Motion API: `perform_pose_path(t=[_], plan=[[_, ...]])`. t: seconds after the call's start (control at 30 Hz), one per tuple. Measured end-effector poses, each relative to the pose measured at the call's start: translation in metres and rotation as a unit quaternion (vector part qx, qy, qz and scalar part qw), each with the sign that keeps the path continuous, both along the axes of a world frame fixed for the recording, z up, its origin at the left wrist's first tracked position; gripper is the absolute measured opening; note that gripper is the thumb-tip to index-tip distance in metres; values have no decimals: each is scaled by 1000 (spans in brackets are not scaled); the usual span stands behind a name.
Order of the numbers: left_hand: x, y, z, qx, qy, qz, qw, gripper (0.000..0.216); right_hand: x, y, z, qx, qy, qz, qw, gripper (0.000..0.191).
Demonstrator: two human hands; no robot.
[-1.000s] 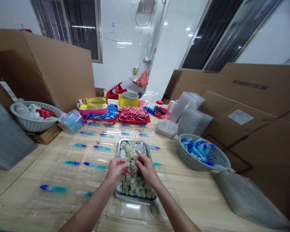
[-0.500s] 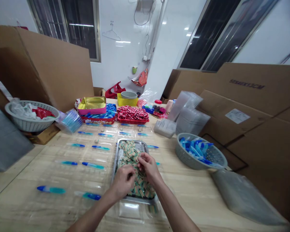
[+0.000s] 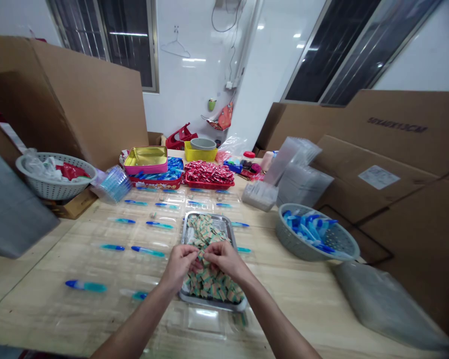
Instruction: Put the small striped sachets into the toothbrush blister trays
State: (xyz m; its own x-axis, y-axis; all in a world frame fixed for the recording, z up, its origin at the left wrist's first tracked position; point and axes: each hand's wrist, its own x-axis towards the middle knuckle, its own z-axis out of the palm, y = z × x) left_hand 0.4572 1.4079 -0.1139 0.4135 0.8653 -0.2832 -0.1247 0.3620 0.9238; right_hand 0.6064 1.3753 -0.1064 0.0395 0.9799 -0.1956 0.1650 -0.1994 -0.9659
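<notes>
So L hand (image 3: 179, 264) & R hand (image 3: 226, 259) nearly meet over tray (image 3: 240, 306) pcs (image 3: 213, 288), can't tell grip.

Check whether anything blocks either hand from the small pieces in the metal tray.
Nothing visible does. The left hand and right hand are both over the small pieces, inside the outline of the metal tray's rim.

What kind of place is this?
Probably a small packing workshop: big cardboard boxes, rows of blue pen-like items in clear plastic trays, and a metal tray heaped with small pieces.
</notes>
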Motion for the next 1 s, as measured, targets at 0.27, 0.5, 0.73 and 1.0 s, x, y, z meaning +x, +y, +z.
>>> perform_pose_path(t=[0.27,0.5,0.73,1.0], plan=[[-4,-3,-1,23,-48,29,998,24,-9,2,-6,-30,78,-52,995,22],[-4,-4,-4,24,-47,17,998,27,-11,1,-11,2,62,-60,996,27],[-9,2,-11,-3,-3,19,1000,29,-6,-4,-4,56,84,-17,995,23],[-15,-2,-5,-4,-20,-49,999,23,-10,-2,-6,84,-46,40,995,9]])
